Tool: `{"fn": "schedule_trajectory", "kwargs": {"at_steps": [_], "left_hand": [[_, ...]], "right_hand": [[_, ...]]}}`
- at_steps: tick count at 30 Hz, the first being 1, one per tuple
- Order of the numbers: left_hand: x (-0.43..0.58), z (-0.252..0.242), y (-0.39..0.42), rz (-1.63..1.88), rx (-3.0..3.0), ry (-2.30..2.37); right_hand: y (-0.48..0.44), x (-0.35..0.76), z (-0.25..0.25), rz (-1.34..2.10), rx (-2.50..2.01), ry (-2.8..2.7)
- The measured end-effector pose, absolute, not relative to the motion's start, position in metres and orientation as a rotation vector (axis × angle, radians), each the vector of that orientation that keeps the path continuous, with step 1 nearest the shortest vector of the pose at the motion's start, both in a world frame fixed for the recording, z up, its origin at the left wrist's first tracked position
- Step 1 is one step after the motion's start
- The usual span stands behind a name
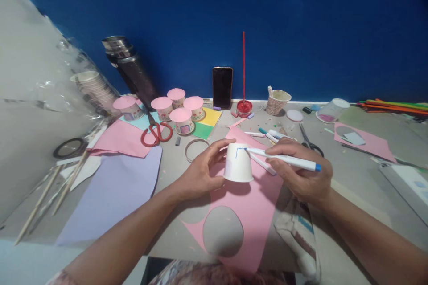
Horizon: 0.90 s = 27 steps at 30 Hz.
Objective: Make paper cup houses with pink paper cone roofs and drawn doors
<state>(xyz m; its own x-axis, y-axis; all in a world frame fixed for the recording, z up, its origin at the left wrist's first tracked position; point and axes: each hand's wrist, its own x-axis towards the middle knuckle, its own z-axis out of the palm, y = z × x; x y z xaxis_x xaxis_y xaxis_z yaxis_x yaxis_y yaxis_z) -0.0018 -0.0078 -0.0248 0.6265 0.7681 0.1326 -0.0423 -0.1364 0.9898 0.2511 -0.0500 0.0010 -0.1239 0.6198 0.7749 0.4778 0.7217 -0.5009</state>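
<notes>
My left hand (209,164) is closed around the left side of a white paper cup (238,169), which it holds upside down above the pink paper (254,213). Blue marker lines show near the cup's upper end. In my right hand (301,173) is a white marker (284,157) with a blue end, its tip at the blue lines on the cup. The pink paper below has a round hole cut in it. Other markers (262,164) lie on the paper just behind the cup.
Several decorated cups with pink paper discs (181,120) stand at the back left, beside red-handled scissors (156,136). A black flask (133,71) and a phone (222,88) lean at the blue wall. Black scissors (309,141) lie right. Purple paper (117,196) covers the left.
</notes>
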Motion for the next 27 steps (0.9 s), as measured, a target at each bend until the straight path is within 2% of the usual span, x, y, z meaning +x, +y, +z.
{"fn": "schedule_trajectory", "kwargs": {"at_steps": [27], "left_hand": [[-0.0014, -0.0249, -0.0075, 0.787, 1.558, 0.617]], "right_hand": [[-0.0504, 0.2512, 0.0011, 0.131, -0.888, -1.756]]}}
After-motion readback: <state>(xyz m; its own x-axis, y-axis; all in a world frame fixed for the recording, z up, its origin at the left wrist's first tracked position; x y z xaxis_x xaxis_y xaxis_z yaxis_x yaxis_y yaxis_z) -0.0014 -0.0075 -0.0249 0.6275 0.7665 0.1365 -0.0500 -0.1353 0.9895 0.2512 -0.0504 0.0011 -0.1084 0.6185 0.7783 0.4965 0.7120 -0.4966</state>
